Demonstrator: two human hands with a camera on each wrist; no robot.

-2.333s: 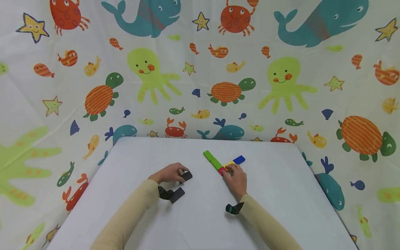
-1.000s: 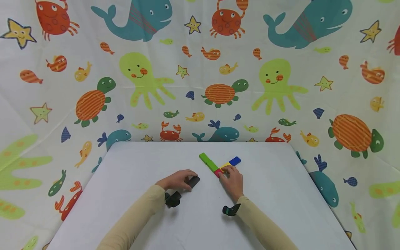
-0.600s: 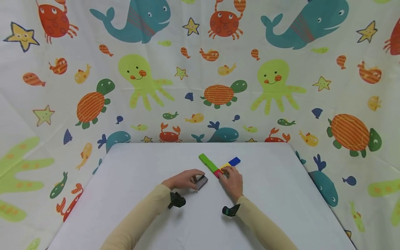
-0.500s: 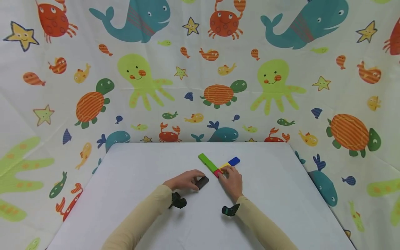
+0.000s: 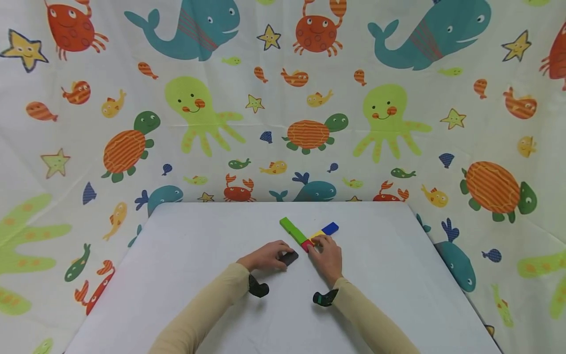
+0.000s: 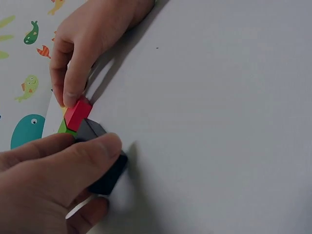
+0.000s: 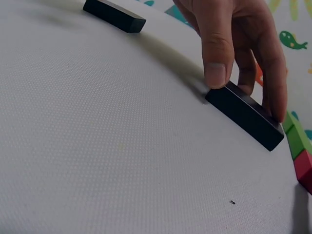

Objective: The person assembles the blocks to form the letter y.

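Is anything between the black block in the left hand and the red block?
Nothing visible: only bare white tabletop lies between the black block in the left hand and the red block. The right hand touches the red block but seems outside that gap.

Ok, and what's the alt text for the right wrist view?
The left hand grips a black block at a white table. Another black block lies upper left; green blocks and a red block, partly cut off, show at the right edge.
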